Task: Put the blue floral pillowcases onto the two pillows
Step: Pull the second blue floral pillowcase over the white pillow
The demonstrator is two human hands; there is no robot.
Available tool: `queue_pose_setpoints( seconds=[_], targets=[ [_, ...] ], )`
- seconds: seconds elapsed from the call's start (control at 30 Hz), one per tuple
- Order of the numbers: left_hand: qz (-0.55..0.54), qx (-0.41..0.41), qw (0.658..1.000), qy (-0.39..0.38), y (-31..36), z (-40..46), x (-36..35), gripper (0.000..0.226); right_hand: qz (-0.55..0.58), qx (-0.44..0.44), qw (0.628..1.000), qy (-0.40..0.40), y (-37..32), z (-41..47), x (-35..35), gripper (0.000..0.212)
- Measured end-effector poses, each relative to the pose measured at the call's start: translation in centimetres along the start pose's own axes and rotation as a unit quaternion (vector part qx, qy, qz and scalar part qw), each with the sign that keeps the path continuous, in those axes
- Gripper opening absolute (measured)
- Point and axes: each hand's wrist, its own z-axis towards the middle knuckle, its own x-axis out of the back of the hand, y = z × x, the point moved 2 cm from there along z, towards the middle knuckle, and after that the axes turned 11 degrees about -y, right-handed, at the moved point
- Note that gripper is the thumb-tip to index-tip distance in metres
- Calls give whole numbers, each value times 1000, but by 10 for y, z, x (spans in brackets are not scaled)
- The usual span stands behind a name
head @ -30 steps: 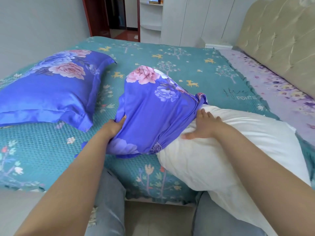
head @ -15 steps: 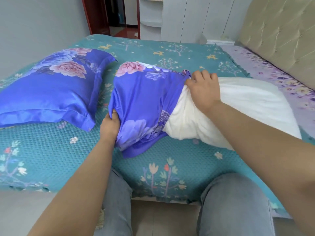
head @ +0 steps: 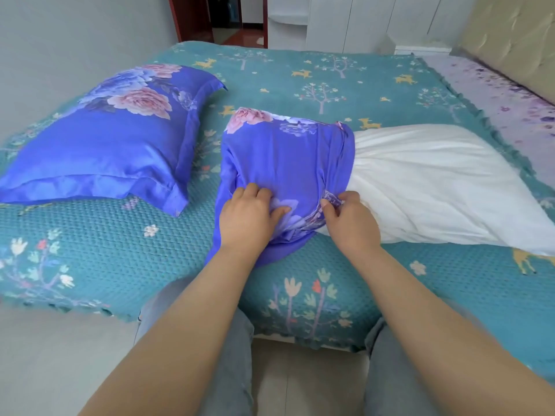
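While the covered pillow (head: 99, 145) lies finished far left, both hands grip the second pillowcase (head: 285, 163): left hand (head: 249, 217), right hand (head: 350, 225); most of the white pillow (head: 435, 187) remains bare.

Right hand (head: 350, 225) moved down to pillowcase (head: 288, 163) hem.

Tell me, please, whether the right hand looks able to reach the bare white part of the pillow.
Probably yes: the right hand pinches the pillowcase edge right beside the pillow, nothing lying between.
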Motion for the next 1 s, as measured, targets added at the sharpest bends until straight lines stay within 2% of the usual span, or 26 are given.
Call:
queue_pose_setpoints(
  seconds=[0.07,0.17,0.23,0.37,0.47,0.53,0.6,0.67,0.73,0.8,0.87,0.93,1.0],
  targets=[
    [54,4,998,38,8,1,3,45,67,17,997,40,10,0,-5,33],
    [102,10,993,57,19,-1,6,35,193,-15,979,65,18,-1,-6,28],
    [96,4,992,77,23,0,12,26,251,-31,967,18,16,2,-8,26],
    [56,-52,983,168,44,8,30,29,267,26,959,-90,10,8,-13,38],
    [39,-68,979,187,62,11,41,23,350,80,924,-129,5,6,-16,45],
    [40,-63,981,180,68,17,46,20,408,114,896,-135,0,5,-14,46],
    [39,-48,984,167,65,27,50,16,433,129,887,-93,-4,4,-11,41],
    [37,-14,991,128,52,36,50,13,362,98,927,-6,-5,5,-12,33],
    [32,28,997,60,34,39,39,12,220,61,973,33,-8,6,-17,25],
    [36,36,999,19,23,34,26,12,150,58,987,-30,-13,9,-21,22],
    [10,14,1000,-1,22,28,21,13,161,54,981,-90,-17,8,-23,22],
    [-45,-1,999,-21,23,25,22,13,194,47,975,-95,-18,10,-23,13],
    [-58,0,995,-83,22,23,20,28,254,42,962,-90,-17,11,-21,8]
  ],
)
